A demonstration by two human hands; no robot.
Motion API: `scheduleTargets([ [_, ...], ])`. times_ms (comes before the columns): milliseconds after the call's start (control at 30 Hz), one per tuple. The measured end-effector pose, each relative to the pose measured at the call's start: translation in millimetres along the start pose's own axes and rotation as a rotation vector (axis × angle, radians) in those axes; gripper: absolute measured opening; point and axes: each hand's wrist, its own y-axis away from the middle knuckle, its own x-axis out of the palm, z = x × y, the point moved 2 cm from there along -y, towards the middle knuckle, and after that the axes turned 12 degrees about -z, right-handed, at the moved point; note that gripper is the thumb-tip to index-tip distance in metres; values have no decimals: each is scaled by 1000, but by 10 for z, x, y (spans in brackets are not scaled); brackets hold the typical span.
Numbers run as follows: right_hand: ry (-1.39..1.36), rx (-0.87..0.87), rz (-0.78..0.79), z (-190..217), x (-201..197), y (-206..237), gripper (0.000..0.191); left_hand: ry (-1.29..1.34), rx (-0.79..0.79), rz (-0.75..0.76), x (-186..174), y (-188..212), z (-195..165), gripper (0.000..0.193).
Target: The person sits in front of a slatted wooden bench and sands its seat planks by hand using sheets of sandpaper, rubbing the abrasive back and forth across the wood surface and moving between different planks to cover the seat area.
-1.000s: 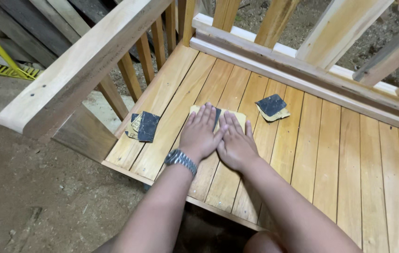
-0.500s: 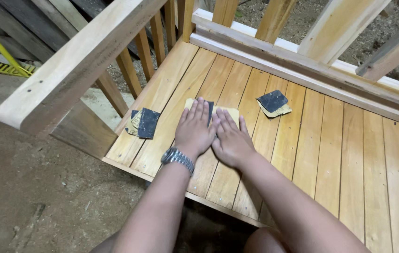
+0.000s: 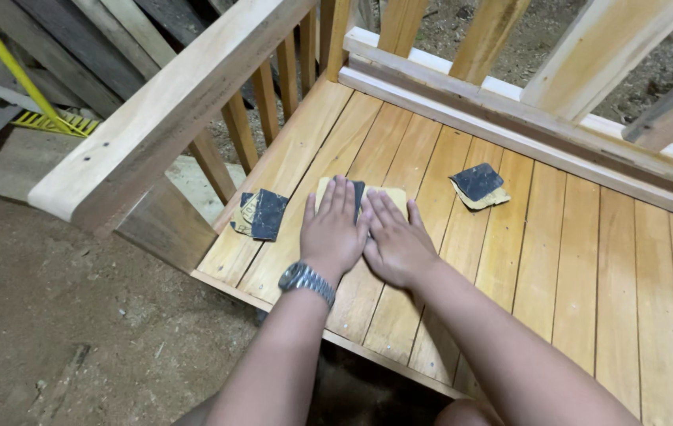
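honey-coloured wooden slats (image 3: pixel 557 260) make up the flat panel the person leans over, with a rail of upright spindles (image 3: pixel 273 102) on its left side and another along the far edge. both hands lie flat, palms down, side by side on a sheet of sandpaper (image 3: pixel 395 197) near the middle of the panel. the left hand (image 3: pixel 335 233) has its fingers straight and close together, pointing away from the person, and covers the sheet's left part; a metal wristwatch (image 3: pixel 306 280) sits on that wrist. the right hand (image 3: pixel 395 244) touches the left along the thumb side, its fingers a little fanned and angled up to the left, pressing on the sheet's right part. neither hand pinches or curls round anything; they only press down. only the sheet's tan far edge and a dark strip between the two hands show. to the left, just by the panel's edge, lies a small pile of dark sandpaper pieces (image 3: pixel 261 213), apart from the hands. to the right, nearer the far rail, lies another folded sandpaper piece (image 3: pixel 478 185), dark on top and tan beneath. dirt floor (image 3: pixel 60 331) shows below the panel's left edge.
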Motion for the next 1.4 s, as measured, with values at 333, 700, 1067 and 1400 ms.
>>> scheduleTargets([
  [333, 13, 4, -30, 180, 9, 278, 73, -68, 22, 38, -223, 256, 1, 67],
  [700, -21, 108, 22, 83, 28, -312, 72, -18, -7, 51, -117, -120, 85, 63],
  [1067, 13, -70, 29, 310, -79, 367, 67, -65, 28, -72, -796, 557, 577, 59],
  [1400, 40, -11, 55, 685, -86, 344, 68, 34, -47, -83, -913, 534, 524, 56],
])
